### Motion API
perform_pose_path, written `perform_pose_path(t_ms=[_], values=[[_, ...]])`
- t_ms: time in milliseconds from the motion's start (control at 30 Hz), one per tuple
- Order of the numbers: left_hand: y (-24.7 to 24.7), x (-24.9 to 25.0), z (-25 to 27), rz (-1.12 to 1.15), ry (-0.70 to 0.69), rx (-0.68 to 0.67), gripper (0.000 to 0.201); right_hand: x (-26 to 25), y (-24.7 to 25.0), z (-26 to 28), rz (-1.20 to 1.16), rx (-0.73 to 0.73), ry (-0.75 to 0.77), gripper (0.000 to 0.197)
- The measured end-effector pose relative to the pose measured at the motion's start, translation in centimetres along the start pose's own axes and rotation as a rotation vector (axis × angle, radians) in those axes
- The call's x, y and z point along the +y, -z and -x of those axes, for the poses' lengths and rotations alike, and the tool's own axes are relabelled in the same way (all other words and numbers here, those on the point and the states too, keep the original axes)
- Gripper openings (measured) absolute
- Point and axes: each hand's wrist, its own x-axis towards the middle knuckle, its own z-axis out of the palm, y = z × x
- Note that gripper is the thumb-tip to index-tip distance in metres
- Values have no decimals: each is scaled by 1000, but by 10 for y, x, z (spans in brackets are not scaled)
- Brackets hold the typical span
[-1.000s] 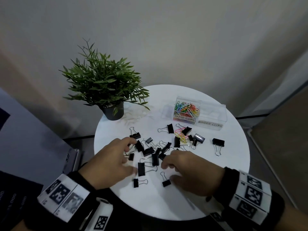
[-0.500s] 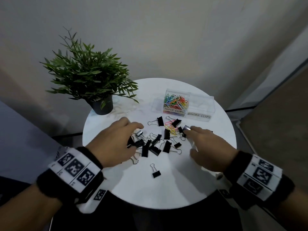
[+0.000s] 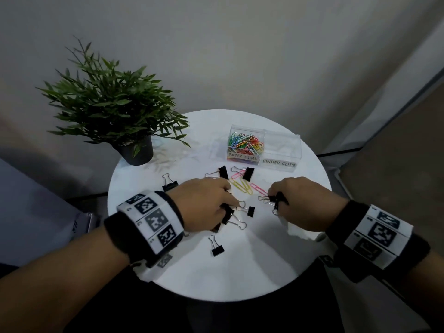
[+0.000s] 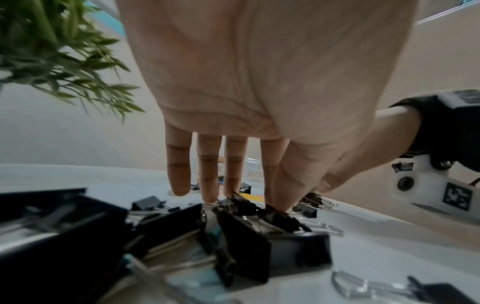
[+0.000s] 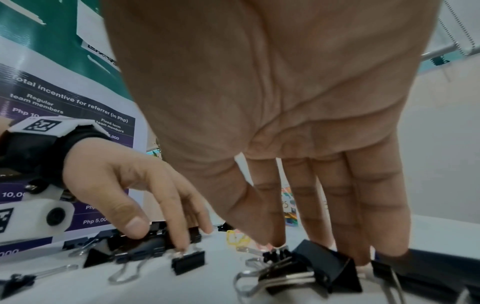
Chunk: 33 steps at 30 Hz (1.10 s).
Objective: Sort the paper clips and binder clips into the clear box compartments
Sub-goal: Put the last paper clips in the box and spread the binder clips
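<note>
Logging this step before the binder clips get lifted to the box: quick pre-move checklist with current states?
1. Binder clips compartment has room: ok, looks empty.
2. Paper clips compartment filled with coloured clips only: ok.
3. Right hand has binder clips under its fingertips: ok; firm grip: cannot tell.
4. Left hand over the clip pile, fingers straight down: nothing gripped yet, not ok.
5. Loose paper clips on the white table: not ok, unsorted.
6. Path to the box free; potted plant stands off left: ok.

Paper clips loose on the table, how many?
4: a pink paper clip nearest the clear box, two yellow paper clips, another pink one by the right hand. Others may be hidden.
</note>
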Motion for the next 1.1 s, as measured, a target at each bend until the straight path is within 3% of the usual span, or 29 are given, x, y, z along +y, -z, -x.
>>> perform_pose_path(t_ms=[167, 300, 367, 500, 600, 700, 833, 1100], values=[[8, -10, 14, 55, 39, 28, 36, -4, 15, -16, -38, 90, 1, 39], [17, -8, -3, 94, 89, 141, 30, -14, 18, -34, 20, 112, -36, 18], [20, -4, -19, 56, 112, 161, 30, -19, 14, -38, 74, 82, -44, 18], [20, 3, -40, -47, 79, 89, 36, -23, 8, -44, 87, 71, -32, 12], [17, 1, -41, -76, 47, 39, 39, -23, 7, -47, 28, 9, -36, 21], [18, -4, -38, -63, 44, 78, 30, -22, 9, -47, -5, -26, -33, 11], [19, -8, -40, -67, 69, 73, 11, -26, 12, -43, -39, -32, 16, 22], [16, -11, -42, -65, 131, -1, 8, -26, 7, -43, -98, -50, 33, 23]])
